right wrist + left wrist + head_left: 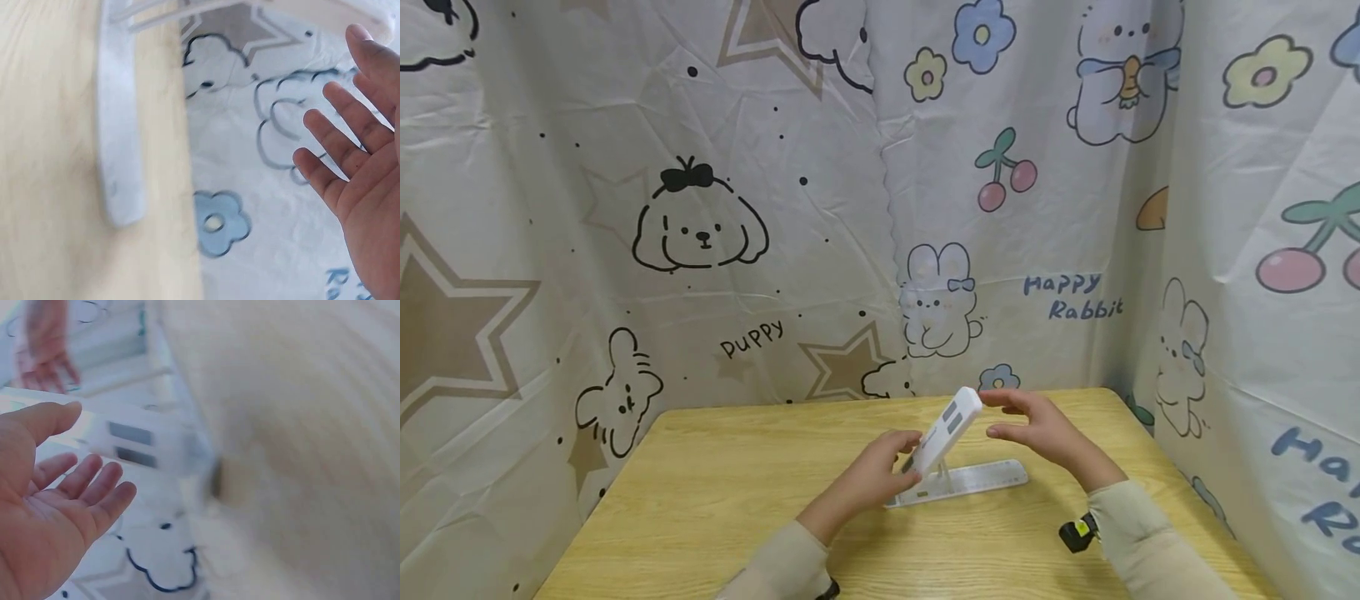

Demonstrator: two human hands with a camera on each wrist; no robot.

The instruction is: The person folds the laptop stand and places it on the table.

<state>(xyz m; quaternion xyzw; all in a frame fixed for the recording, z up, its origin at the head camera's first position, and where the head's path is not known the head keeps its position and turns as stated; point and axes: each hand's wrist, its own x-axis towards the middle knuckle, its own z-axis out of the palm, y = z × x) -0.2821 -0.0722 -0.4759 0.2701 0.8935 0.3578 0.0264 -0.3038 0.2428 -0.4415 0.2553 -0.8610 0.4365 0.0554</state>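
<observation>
A white hinged device stands on the table, its ruler-marked base [988,477] lying flat. Its upper arm [942,433], with grey rectangular windows, slants up to the right on a thin strut [169,14]. Around the arm's lower part is my left hand [876,467], thumb on the near side and fingers on the far side. In the left wrist view that hand is loosely spread and the arm passes behind its fingers [106,487]. My right hand [1037,425] is beside the arm's raised end, fingertips right at it, with the fingers [328,165] extended and slightly bent.
The wooden table [722,492] reaches back to a printed curtain [820,217] that hangs behind it and along both sides. A black wrist camera [1077,533] hangs below the right sleeve [1150,533].
</observation>
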